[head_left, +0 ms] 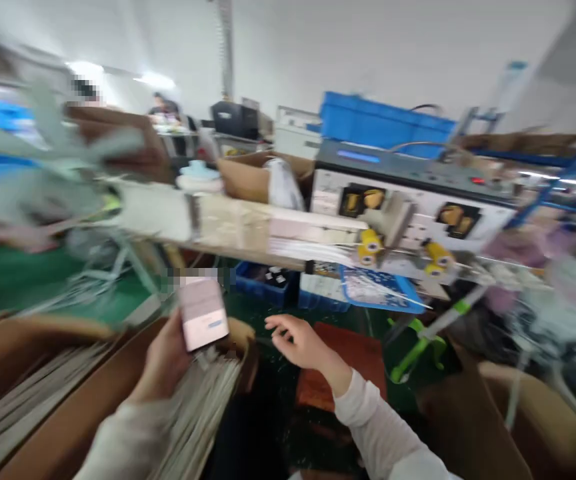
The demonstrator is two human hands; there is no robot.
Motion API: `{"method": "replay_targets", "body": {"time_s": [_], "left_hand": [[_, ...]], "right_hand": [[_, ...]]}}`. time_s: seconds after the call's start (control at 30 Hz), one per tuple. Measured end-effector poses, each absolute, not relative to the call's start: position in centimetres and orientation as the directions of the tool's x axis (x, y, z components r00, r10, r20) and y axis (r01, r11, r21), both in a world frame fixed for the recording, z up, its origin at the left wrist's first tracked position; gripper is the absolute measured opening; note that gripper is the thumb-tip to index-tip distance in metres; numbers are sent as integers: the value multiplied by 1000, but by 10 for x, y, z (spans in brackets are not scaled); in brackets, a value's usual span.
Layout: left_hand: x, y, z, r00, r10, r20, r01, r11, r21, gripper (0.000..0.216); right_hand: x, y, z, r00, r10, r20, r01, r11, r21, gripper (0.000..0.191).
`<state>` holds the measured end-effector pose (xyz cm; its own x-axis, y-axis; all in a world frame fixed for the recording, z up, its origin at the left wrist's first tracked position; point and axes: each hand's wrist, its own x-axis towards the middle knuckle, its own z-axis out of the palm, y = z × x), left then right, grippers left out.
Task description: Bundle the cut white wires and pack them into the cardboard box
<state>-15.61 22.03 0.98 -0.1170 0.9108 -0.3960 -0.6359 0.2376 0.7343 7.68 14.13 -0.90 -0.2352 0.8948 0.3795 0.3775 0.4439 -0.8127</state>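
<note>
My left hand [164, 363] holds a phone [202, 313] with a lit pale screen, tilted, over the edge of a cardboard box [93, 407] packed with several flat grey sheets. My right hand [298, 341] hovers a little to the right of the phone, fingers loosely spread and curled, holding nothing. Both sleeves are light grey. The picture is smeared by motion.
Ahead stands a workbench [248, 230] with a white machine [408, 200] bearing yellow rollers, and a blue crate [383, 123] behind it. Blue trays [268, 283] sit under the bench on the green floor. A red stool [348, 360] is below my right hand. People work far back left.
</note>
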Motion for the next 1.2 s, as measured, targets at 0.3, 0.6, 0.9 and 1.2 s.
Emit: {"method": "replay_targets", "body": {"time_s": [0.3, 0.6, 0.9, 1.2], "left_hand": [[-163, 238, -21, -7, 933, -360, -745, 235, 624, 40], [-167, 244, -46, 119, 959, -258, -779, 251, 574, 44], [-171, 250, -59, 158, 961, -227, -791, 261, 554, 46], [-172, 257, -56, 104, 955, -279, -794, 248, 555, 46]], "right_hand": [[21, 220, -79, -176, 951, 256, 148, 283, -948, 56], [2, 229, -69, -219, 923, 316, 98, 344, -934, 57], [-1, 234, -72, -266, 927, 264, 99, 299, -949, 62], [-3, 248, -78, -293, 931, 218, 113, 260, -959, 65]]}}
